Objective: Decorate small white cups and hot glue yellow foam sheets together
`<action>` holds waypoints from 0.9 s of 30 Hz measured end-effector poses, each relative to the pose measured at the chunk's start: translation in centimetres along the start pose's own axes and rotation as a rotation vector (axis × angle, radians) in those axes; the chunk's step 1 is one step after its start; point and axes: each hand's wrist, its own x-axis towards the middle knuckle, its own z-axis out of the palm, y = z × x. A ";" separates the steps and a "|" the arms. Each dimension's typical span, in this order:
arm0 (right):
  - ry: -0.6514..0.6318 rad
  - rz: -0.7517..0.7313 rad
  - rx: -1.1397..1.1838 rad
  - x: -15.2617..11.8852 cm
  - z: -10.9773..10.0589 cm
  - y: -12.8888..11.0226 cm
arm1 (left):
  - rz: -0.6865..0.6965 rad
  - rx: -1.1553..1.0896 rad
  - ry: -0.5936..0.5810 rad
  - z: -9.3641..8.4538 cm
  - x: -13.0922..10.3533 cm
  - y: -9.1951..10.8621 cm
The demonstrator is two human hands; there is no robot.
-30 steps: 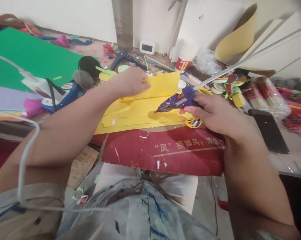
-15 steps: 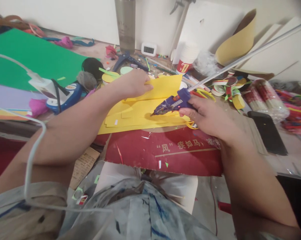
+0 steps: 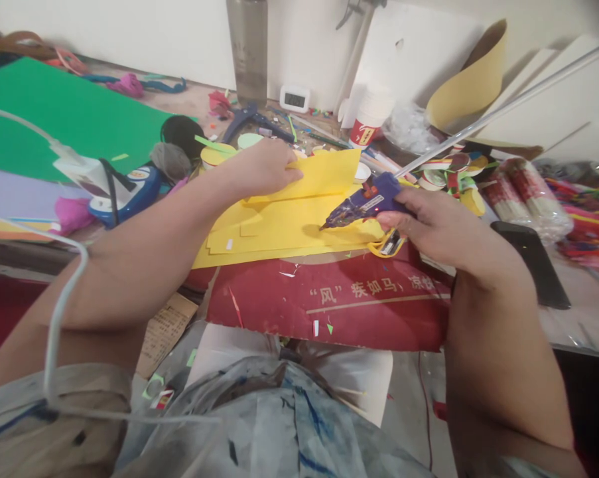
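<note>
My left hand (image 3: 274, 166) pinches the upper left part of a yellow paper strip (image 3: 332, 172), holding it tilted up above the other sheets. Gripped in my right hand (image 3: 423, 216) is a purple hot glue gun (image 3: 366, 202), its nozzle pointing left and down over the yellow paper. A long clear glue stick (image 3: 478, 116) runs out of its back end toward the upper right. Beneath both hands lie several flat yellow sheets (image 3: 279, 232) on a red cardboard piece (image 3: 329, 312). A yellow ring-shaped item (image 3: 379, 249) lies just below the gun.
Behind the paper are a white digital clock (image 3: 294, 99), a grey bottle (image 3: 249, 53) and a paper cup (image 3: 366, 129). A blue power strip (image 3: 140, 192) and green sheet (image 3: 70, 113) lie left. A black phone (image 3: 532, 265) lies right. A white cable (image 3: 60, 318) crosses my left arm.
My right hand has moved the glue gun to the right, away from the held strip, uncovering more of the yellow ring-shaped item. My left hand stays almost still with the strip.
</note>
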 end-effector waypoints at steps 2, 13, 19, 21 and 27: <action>0.019 -0.009 0.012 0.3 0.5 -0.5 | -0.003 0.010 -0.001 0.0 0.0 0.0; 0.123 0.003 -0.005 1.1 3.4 -2.1 | -0.029 0.075 -0.019 -0.4 -0.4 0.6; 0.108 -0.022 0.010 1.3 4.0 -2.4 | -0.006 0.092 -0.027 -0.7 -0.6 0.9; 0.126 -0.001 -0.009 1.3 3.8 -2.2 | -0.005 0.096 -0.027 -0.6 -0.5 0.9; 0.125 0.013 -0.019 1.7 4.2 -2.7 | 0.017 0.047 -0.029 -0.6 -0.4 0.5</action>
